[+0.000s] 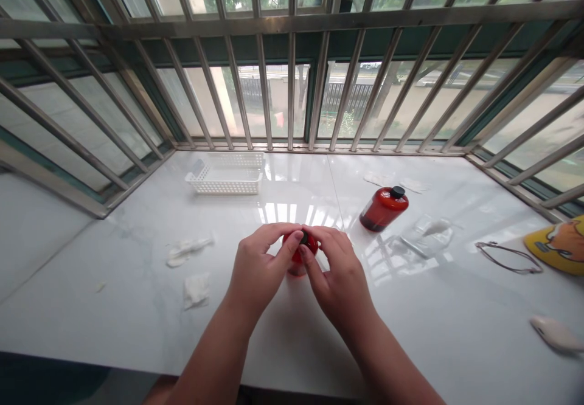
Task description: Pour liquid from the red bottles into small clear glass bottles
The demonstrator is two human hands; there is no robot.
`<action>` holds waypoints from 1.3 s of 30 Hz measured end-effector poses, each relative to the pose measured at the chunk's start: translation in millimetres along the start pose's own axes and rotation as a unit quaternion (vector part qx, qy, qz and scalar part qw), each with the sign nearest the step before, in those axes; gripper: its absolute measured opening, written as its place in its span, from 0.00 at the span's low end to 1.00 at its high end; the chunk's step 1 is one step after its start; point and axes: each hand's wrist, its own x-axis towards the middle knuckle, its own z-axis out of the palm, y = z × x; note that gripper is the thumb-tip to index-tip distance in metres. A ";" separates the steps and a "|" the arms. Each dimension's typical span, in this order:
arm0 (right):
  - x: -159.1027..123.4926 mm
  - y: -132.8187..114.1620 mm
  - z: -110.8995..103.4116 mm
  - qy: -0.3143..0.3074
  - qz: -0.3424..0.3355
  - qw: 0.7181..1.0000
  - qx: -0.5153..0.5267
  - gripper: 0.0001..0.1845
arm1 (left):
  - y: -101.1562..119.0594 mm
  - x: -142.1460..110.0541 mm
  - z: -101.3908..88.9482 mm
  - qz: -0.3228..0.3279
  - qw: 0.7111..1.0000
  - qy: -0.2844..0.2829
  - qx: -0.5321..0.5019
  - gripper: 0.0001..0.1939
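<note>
Both my hands meet over a small red bottle (297, 258) with a dark cap, standing on the white counter (137, 308) in front of me. My left hand (260, 268) wraps the bottle's left side, thumb and fingers closed around it. My right hand (335, 271) pinches the cap from the right with its fingertips. Most of the bottle is hidden by my fingers. A second, larger red bottle (383, 208) with a black cap stands farther back to the right, untouched.
A white slotted basket (227, 174) sits at the back left. Crumpled white wipes (188, 250) (197, 289) lie to the left. A clear plastic bag (426, 238), a wire loop (508, 257), a yellow item (559, 244) and a white object (554, 334) lie on the right. Metal window bars (292, 89) enclose the counter.
</note>
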 end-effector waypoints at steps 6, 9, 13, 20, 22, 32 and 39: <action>2.1 0.7 1.5 0.004 0.043 0.999 0.023 0.11 | -5.4 0.1 -0.6 0.002 0.998 -0.061 0.011 0.23; 1.8 4.4 0.4 -0.015 0.065 0.997 0.040 0.10 | -10.7 -0.1 -2.8 -0.039 0.995 -0.089 -0.015 0.40; 1.8 9.6 -2.2 -0.051 0.090 0.993 0.064 0.16 | -17.1 1.1 -7.5 -0.058 0.989 -0.126 -0.048 0.51; 1.9 10.6 -9.8 -0.086 0.125 0.983 0.103 0.17 | -22.8 0.8 -5.6 -0.073 0.988 -0.132 -0.038 0.43; 1.1 10.2 -10.4 -0.060 0.143 0.983 0.097 0.16 | -23.3 0.2 -4.5 -0.067 0.988 -0.135 -0.041 0.44; -0.5 2.0 -11.9 -0.069 0.155 0.978 0.124 0.23 | -24.6 -0.5 -4.4 -0.067 0.989 -0.132 -0.029 0.42; 1.3 5.6 -15.5 -0.047 0.173 0.976 0.121 0.25 | -23.8 0.3 -3.8 -0.068 0.988 -0.134 -0.021 0.42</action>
